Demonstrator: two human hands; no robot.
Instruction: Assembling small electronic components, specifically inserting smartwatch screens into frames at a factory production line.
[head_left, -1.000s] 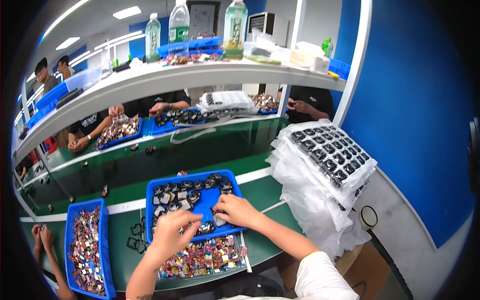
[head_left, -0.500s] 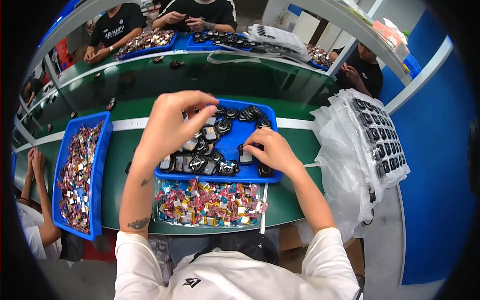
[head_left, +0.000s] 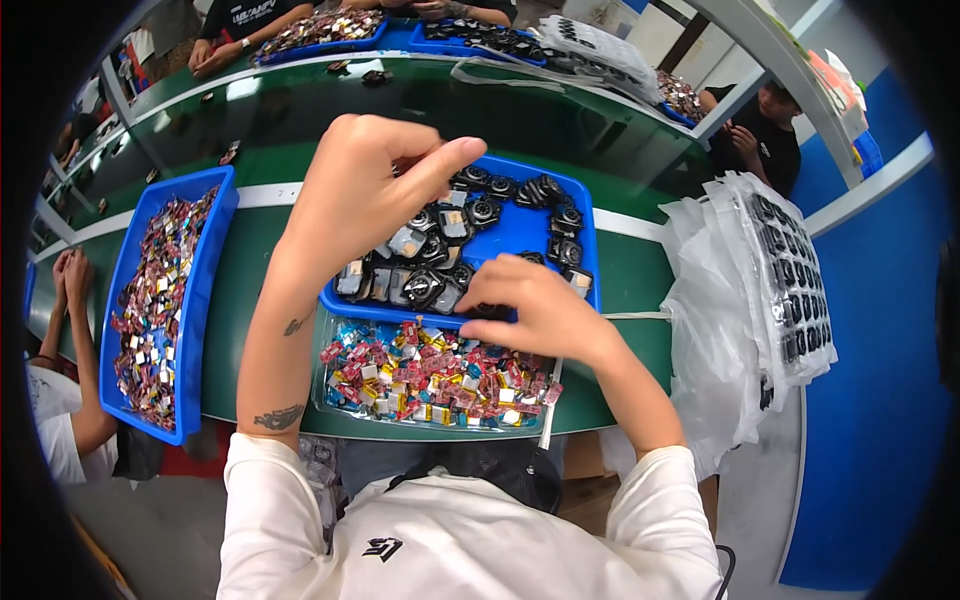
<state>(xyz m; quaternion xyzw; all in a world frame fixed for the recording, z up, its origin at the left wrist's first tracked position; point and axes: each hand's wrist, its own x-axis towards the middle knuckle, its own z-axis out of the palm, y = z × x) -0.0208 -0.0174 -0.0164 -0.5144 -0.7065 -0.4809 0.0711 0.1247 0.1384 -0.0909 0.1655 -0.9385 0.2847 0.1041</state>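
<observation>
The left hand (head_left: 355,195) is raised above the blue tray (head_left: 520,225) that sits near the front edge of the green bench (head_left: 620,270), its thumb and forefinger pinched together in a narrow grip; whether a small part sits between the tips cannot be told. The right hand (head_left: 535,305) rests palm down on the tray's front rim, fingers curled among the black round parts (head_left: 470,215) that fill the tray's left and back portions; its grip is hidden under the hand, so what it holds cannot be told. Directly in front of the blue tray, touching it, lies a clear shallow tray (head_left: 335,400) heaped with small colourful pieces (head_left: 435,375) in red, yellow and blue. At the bench's left end stands a long blue bin (head_left: 195,330) with more such pieces, and another person's hands (head_left: 70,280) reach near it. To the right, a stack of clear plastic bags (head_left: 720,300) holding black parts overhangs the bench's right edge.
</observation>
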